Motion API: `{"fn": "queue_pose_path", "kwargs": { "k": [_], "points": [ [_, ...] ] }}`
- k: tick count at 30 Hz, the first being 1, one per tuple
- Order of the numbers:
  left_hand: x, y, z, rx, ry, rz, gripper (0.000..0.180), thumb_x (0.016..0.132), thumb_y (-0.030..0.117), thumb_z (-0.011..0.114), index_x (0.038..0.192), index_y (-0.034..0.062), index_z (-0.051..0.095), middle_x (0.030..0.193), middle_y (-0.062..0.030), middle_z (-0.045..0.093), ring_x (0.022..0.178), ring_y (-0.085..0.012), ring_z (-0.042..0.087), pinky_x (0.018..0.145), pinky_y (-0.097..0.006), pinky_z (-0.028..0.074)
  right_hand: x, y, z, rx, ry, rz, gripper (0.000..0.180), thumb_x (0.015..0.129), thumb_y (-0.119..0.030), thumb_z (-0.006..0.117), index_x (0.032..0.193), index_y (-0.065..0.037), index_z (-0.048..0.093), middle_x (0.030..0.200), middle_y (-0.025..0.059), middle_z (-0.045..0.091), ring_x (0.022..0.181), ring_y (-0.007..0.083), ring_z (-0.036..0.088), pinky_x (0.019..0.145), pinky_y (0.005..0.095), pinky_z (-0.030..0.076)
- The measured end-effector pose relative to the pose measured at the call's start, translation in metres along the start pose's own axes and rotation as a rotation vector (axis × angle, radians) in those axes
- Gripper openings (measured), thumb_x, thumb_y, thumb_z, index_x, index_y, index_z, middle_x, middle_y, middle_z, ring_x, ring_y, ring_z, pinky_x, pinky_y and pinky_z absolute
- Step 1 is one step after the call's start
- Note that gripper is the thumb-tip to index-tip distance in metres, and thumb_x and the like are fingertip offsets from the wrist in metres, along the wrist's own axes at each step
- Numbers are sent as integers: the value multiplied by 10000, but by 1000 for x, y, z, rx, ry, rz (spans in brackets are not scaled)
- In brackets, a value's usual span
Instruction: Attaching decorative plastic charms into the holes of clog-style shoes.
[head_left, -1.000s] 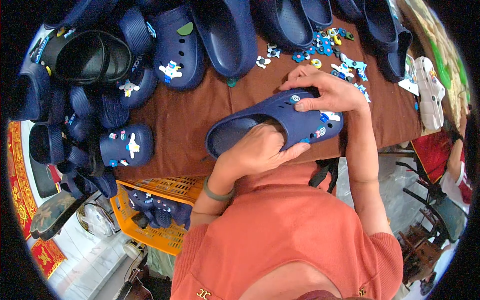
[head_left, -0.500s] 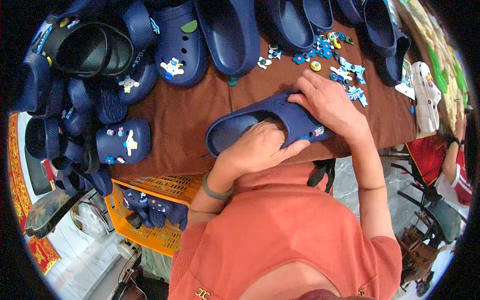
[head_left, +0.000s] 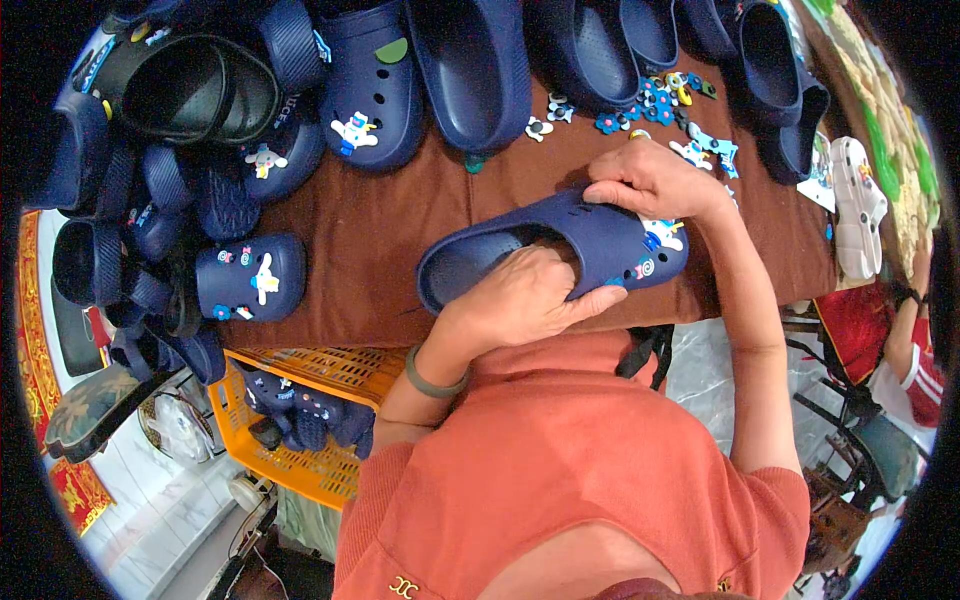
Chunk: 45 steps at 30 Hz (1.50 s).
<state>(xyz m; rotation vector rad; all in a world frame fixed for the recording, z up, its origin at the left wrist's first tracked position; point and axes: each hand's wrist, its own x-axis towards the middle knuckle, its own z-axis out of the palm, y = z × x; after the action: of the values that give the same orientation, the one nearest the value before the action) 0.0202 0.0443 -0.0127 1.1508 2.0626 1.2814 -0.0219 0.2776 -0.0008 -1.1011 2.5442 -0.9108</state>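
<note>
Lying on its side across the brown bench [head_left: 380, 240], a navy clog [head_left: 560, 245] sat between both hands, its opening turned toward the person. The left hand [head_left: 525, 295] had its fingers [head_left: 590, 305] curled closed around the clog's lower edge, part of the hand reaching into the opening. The right hand [head_left: 650, 180] pressed down on the clog's upper, its fingers [head_left: 605, 190] pinched together against the perforated top; whether they held something small could not be told. Just beyond those fingers, toward the toe, several small charms [head_left: 655, 235] were already fixed on the clog. Farther out past the right hand, loose charms [head_left: 670, 100] in blue, white and yellow lay scattered on the bench. Well beyond both hands ran a row of more navy clogs [head_left: 470, 70], and to the left of the left hand sat a small decorated clog [head_left: 250, 280]. Below the bench edge, near the left wrist, stood a yellow crate [head_left: 310, 420] holding more dark shoes.
</note>
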Motion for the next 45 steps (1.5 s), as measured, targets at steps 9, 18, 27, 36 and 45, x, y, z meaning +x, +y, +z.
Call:
{"fn": "queue_pose_path", "kwargs": {
  "k": [9,18,27,36,45],
  "points": [
    [1,-1,2,-16,48,53,499,910,422,601,934,-76,621,856,-301,627,813,-461,600,753,-480,482,-8,10,-4,302,-30,28,337,920,-272,633,716,-26,527,611,77,463,578,202,469,541,355,367],
    [3,1,1,-54,40,55,428,904,356,631,892,-71,625,818,-283,626,765,-440,601,706,-463,475,-12,-11,5,218,114,195,299,890,-321,605,861,-32,537,737,102,542,682,260,562,618,393,437],
    [2,11,-6,-57,-40,-77,469,886,364,649,1017,-86,627,956,-286,644,881,-424,618,814,-443,482,-12,-19,2,-147,69,103,337,945,-314,545,774,-24,532,735,181,567,728,401,570,636,482,442],
    [-3,0,1,18,69,89,447,884,361,649,864,-86,640,800,-296,624,746,-440,607,711,-469,478,-15,-9,8,120,139,5,356,969,-243,513,712,3,529,682,197,551,688,409,553,614,474,431],
    [-3,-4,2,53,20,86,490,895,358,635,686,-84,607,646,-288,564,616,-443,560,605,-482,437,-10,10,28,124,238,158,350,958,-213,543,726,46,503,640,182,515,604,351,495,577,411,405]
  ]
}}
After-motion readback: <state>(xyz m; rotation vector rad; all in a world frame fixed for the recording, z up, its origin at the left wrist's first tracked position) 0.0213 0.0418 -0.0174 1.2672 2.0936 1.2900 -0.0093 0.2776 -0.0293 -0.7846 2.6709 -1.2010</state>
